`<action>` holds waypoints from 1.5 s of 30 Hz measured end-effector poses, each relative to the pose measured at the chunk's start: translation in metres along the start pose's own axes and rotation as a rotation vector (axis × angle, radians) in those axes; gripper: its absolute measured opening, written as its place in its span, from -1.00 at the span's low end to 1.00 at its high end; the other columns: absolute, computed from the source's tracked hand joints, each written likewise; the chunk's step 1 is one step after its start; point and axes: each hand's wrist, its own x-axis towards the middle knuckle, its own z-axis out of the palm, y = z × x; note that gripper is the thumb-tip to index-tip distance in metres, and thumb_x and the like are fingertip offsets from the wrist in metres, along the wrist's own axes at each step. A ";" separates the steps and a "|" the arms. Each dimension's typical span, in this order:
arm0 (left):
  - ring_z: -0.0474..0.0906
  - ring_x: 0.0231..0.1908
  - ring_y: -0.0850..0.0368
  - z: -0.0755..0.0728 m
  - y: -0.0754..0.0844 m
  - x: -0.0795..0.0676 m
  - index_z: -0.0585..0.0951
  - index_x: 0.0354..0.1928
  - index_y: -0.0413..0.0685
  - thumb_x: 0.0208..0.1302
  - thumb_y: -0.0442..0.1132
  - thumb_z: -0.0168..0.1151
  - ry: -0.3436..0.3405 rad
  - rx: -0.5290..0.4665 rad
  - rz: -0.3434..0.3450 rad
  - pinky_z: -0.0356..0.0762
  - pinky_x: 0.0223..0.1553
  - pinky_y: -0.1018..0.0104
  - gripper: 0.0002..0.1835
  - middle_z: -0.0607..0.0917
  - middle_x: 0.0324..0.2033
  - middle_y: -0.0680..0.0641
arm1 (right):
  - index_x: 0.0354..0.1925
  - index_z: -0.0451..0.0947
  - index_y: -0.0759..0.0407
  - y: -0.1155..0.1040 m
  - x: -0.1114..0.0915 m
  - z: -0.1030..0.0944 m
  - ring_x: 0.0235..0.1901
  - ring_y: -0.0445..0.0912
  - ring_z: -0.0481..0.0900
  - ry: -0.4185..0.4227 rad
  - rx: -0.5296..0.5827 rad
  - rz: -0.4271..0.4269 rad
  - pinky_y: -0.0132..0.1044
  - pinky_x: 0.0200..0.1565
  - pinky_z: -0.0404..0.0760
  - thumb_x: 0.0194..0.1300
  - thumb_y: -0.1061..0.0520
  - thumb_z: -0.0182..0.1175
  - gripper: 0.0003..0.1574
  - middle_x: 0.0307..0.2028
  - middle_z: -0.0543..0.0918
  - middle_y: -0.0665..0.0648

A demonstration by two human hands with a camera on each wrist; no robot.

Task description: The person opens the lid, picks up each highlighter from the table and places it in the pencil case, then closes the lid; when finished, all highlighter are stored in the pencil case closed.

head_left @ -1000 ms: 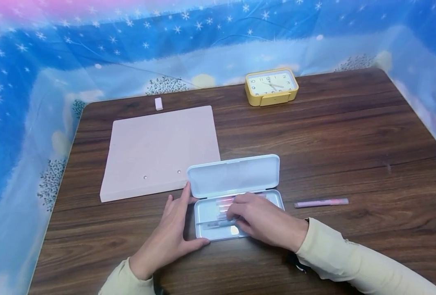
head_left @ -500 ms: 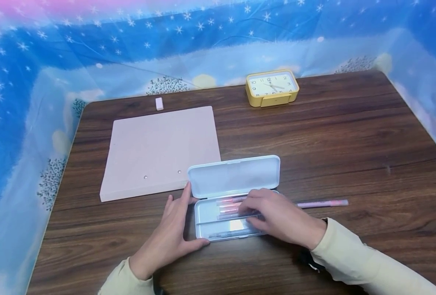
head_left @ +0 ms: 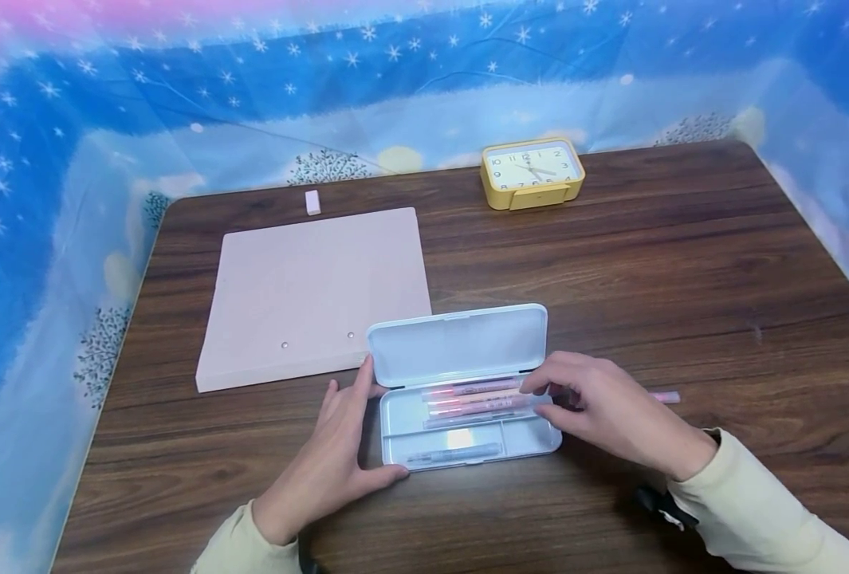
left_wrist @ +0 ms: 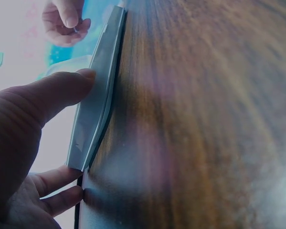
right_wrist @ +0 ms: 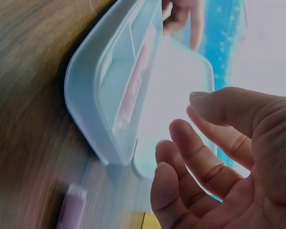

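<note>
A white pencil case [head_left: 460,347] lies with its lid raised. My left hand [head_left: 327,458] holds its left end, thumb at the front corner and a finger by the hinge; in the left wrist view the thumb presses the case's side wall [left_wrist: 90,117]. Several pink pens [head_left: 476,405] fill the long back compartment. A clear pen [head_left: 454,455] rests in the front one. Over the case's right end is my right hand [head_left: 603,402], fingers loosely bent and nothing between them in the right wrist view. Behind that hand lies a pink capped pen [head_left: 666,396], mostly hidden.
A pale pink binder [head_left: 316,287] lies left of the case, close to its lid. Beyond it sits a small white eraser [head_left: 312,202]. A yellow clock [head_left: 533,174] stands at the back edge of the dark wooden table [head_left: 682,263]. Patterned blue cloth hangs behind.
The clear pen shifted to the front of its compartment, and the right hand moved off it, rightward across the pink pens to the case's right end. The left hand stayed put.
</note>
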 end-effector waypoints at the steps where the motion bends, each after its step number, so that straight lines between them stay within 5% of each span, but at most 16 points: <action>1: 0.27 0.38 0.00 0.000 0.000 0.000 -0.31 0.57 -0.06 -0.21 0.05 0.65 -0.001 -0.001 -0.002 -0.25 0.46 -0.32 0.51 0.48 0.23 -0.06 | -0.09 0.64 -0.13 0.002 -0.002 -0.002 -0.32 -0.24 0.53 0.002 0.010 0.016 -0.39 -0.29 0.57 0.24 0.18 0.35 -0.71 -0.21 0.65 -0.17; 27: 0.24 0.40 0.00 -0.001 0.001 0.001 -0.32 0.57 -0.04 -0.20 0.03 0.65 -0.007 -0.013 -0.008 -0.26 0.47 -0.30 0.51 0.48 0.23 -0.05 | -0.05 0.63 -0.08 0.067 -0.056 -0.042 -0.31 -0.39 0.56 0.180 -0.048 0.141 -0.49 -0.34 0.56 0.18 0.23 0.39 -0.63 -0.16 0.69 -0.08; 36: 0.25 0.39 0.00 -0.001 0.002 0.000 -0.32 0.57 -0.05 -0.21 0.02 0.66 -0.003 -0.012 0.002 -0.25 0.46 -0.31 0.51 0.49 0.22 -0.04 | -0.06 0.64 -0.08 0.087 -0.072 -0.040 -0.39 -0.37 0.56 0.228 -0.051 0.189 -0.56 -0.37 0.50 0.19 0.19 0.40 -0.66 -0.18 0.68 -0.06; 45: 0.26 0.38 0.00 -0.001 0.002 0.001 -0.32 0.57 -0.05 -0.21 0.01 0.66 0.002 -0.015 0.008 -0.25 0.45 -0.33 0.52 0.50 0.21 -0.04 | -0.10 0.65 -0.14 0.101 -0.080 -0.025 -0.31 -0.41 0.47 0.267 -0.114 0.141 -0.57 -0.31 0.41 0.12 0.18 0.45 -0.63 -0.23 0.65 -0.15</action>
